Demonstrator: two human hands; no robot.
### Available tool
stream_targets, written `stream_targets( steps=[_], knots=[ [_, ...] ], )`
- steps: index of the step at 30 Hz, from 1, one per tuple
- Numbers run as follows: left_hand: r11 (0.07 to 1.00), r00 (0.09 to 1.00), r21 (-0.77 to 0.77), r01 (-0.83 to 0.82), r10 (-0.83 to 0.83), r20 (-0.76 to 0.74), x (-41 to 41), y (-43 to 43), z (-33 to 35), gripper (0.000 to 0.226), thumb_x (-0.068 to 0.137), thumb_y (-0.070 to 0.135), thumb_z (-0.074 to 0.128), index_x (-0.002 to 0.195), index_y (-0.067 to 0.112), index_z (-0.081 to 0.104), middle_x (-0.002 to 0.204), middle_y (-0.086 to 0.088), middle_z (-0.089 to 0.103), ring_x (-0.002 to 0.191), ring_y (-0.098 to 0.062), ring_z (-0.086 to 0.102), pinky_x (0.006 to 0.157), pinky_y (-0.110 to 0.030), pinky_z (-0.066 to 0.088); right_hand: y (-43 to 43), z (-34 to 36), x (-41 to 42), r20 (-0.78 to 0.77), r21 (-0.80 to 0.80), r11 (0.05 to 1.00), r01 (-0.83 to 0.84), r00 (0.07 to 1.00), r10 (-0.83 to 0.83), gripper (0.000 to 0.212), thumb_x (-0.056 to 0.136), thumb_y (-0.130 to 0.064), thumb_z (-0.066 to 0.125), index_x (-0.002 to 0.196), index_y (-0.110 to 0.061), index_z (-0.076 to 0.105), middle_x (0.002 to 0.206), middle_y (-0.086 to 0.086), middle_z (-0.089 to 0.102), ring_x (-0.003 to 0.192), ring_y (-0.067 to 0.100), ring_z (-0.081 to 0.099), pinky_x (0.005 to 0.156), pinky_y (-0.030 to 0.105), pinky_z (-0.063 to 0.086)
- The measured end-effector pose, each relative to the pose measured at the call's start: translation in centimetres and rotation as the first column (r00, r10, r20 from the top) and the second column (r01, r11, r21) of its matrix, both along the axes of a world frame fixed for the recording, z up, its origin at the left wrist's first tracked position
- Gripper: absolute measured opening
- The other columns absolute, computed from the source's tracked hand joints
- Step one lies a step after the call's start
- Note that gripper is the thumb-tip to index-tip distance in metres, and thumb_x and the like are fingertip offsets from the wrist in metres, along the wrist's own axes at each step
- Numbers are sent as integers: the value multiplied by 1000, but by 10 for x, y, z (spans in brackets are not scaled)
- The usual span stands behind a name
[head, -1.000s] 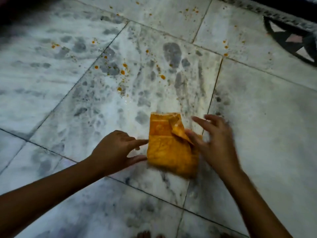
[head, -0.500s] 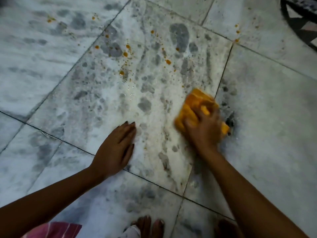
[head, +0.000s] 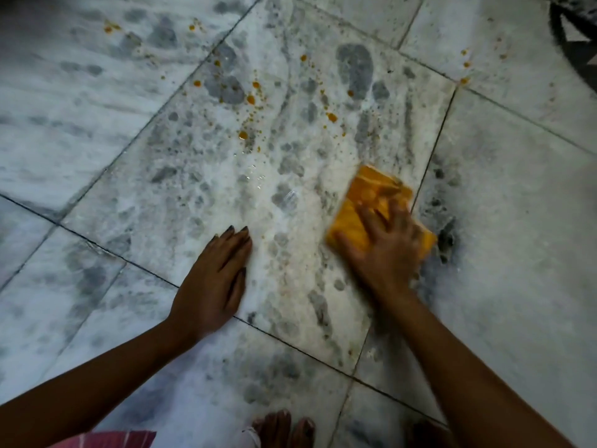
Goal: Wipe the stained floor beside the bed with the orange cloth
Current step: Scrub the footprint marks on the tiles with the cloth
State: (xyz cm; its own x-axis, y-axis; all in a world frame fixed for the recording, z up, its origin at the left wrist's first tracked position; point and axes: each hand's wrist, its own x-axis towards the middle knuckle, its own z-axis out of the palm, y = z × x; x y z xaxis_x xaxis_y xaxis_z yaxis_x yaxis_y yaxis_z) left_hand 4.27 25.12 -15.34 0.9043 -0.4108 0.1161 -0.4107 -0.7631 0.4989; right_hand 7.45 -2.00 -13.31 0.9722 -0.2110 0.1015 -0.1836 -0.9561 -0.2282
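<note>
Right hand [head: 384, 250] presses flat, fingers spread, on the folded cloth [head: 371, 205] beside the grout line, left hand [head: 213, 279] braced open on the floor [head: 97, 101]; best sweep firmly toward the orange spots [head: 250, 99].
</note>
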Motion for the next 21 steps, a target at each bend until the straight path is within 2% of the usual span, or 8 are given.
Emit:
stream_targets(
  steps=[2,6,8,10,12,15,18,21],
  knots=[
    [999,1000,-49,-20,20,7,1,-1,1,47,90,15,35,131,-6,45,141,-16,40,133,-28,32,112,-33,22,56,-1,11,-77,53,999,6,997,-2,74,73,-79,34,138,-43,36,154,13,22,137,41,20,109,58,15],
    [994,998,-88,-62,62,-3,6,1,3,49,90,15,33,134,-4,41,142,-15,38,132,-27,34,109,-34,28,77,-8,-79,23,22,840,-541,841,541,64,77,-66,51,135,-38,47,149,13,33,134,41,31,104,58,27],
    [996,998,-62,-67,68,16,9,1,5,48,90,16,33,133,-4,43,141,-16,40,129,-27,37,107,-32,28,18,-8,-117,53,-36,756,-654,754,655,62,75,-63,55,132,-37,50,148,10,35,131,38,38,99,54,35],
    [997,996,-28,-77,77,36,12,-1,8,47,90,17,35,131,-4,46,139,-17,43,126,-26,40,105,-31,29,-43,-3,-124,37,-84,837,-541,837,545,64,71,-63,57,128,-36,49,145,10,35,120,39,44,90,52,42],
    [999,997,0,-52,52,52,15,-6,9,47,90,18,38,130,-4,47,137,-19,46,124,-27,41,103,-34,32,-80,1,-94,32,-102,968,-230,972,234,63,70,-63,54,126,-33,52,142,16,38,105,41,48,79,47,46],
    [999,997,32,31,-33,64,24,-20,8,48,88,19,40,129,-4,49,136,-20,47,122,-29,44,102,-40,35,-67,13,-7,18,47,978,202,979,-203,60,74,-61,56,128,-35,52,144,14,34,113,42,47,87,48,46],
    [998,997,49,49,-52,63,42,-41,10,49,88,20,38,130,-5,48,136,-22,47,121,-30,43,102,-35,31,-9,20,45,-4,255,953,164,986,-168,55,75,-43,67,121,-44,37,141,17,39,118,40,47,91,49,46],
    [1000,998,17,-5,4,55,63,-52,14,53,86,21,35,131,-4,46,137,-22,45,119,-31,42,98,-33,32,32,19,3,55,137,963,-231,973,226,56,67,-47,66,121,-39,52,136,19,45,99,39,56,66,37,53]
  ],
)
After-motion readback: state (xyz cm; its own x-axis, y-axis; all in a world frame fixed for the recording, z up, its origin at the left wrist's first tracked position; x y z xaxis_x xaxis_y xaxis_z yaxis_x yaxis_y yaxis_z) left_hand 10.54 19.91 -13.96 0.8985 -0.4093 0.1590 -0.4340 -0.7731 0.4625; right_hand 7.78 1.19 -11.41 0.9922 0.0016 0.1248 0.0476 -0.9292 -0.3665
